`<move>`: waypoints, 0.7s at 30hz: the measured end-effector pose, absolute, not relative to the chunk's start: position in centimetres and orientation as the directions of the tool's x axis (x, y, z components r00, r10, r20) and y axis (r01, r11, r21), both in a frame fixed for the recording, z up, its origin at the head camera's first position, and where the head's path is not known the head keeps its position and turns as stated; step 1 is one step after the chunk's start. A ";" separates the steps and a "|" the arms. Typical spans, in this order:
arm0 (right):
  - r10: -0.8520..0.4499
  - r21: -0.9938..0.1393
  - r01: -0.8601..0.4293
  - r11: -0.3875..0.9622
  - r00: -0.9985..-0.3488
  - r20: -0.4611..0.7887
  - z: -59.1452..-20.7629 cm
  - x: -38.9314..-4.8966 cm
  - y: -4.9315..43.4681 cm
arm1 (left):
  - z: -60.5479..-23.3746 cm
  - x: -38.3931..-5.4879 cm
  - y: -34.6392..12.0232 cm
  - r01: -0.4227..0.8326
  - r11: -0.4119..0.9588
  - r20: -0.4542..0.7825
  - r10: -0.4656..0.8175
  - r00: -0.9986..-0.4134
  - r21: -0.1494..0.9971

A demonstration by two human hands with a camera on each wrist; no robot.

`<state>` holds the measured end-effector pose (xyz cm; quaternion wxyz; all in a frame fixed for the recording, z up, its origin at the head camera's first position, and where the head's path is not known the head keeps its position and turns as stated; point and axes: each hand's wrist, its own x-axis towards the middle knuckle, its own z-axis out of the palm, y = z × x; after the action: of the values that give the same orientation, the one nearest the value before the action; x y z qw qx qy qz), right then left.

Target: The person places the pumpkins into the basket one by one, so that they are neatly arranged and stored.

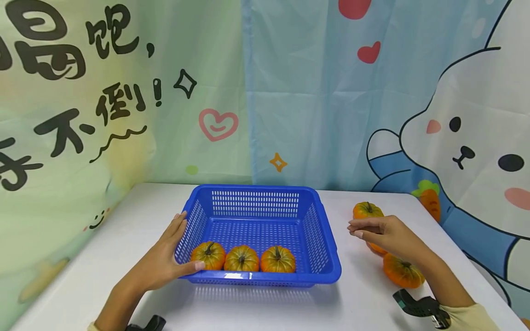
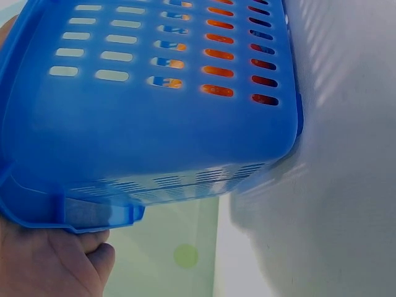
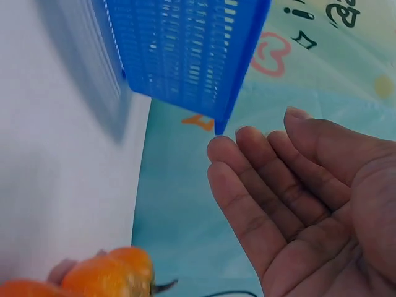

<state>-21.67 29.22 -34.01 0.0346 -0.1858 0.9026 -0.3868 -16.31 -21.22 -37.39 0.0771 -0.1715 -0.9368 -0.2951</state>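
A blue plastic basket (image 1: 265,278) stands on the table, with three small orange-green pumpkins in a row along its front wall: left (image 1: 208,255), middle (image 1: 242,259) and right (image 1: 278,259). My left hand (image 1: 165,259) grips the basket's left front corner, thumb over the rim and fingers along the outer side. To the right of the basket my right hand (image 1: 383,232) hangs in the air, holding nothing, its palm and loosely bent fingers showing in the right wrist view. Near it lie a back pumpkin (image 1: 367,209), a partly hidden pumpkin (image 1: 377,248) and a front pumpkin (image 1: 403,272).
The white table (image 1: 265,312) reaches back to a printed curtain (image 1: 290,92) with writing, hearts and a cartoon animal. Dark wrist devices sit on both forearms, the right device (image 1: 420,307) close to the front pumpkin.
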 end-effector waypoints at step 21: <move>-0.075 -0.577 -0.079 0.813 -0.997 0.030 -34.9 -19.3 36.3 | -37.4 -16.4 -21.2 0.359 0.768 0.241 0.270 -0.932 0.530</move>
<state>-19.28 36.34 -34.87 -0.0030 -0.0404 0.9520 -0.3034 -16.36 -21.20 -37.39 0.0752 -0.1680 -0.9372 -0.2963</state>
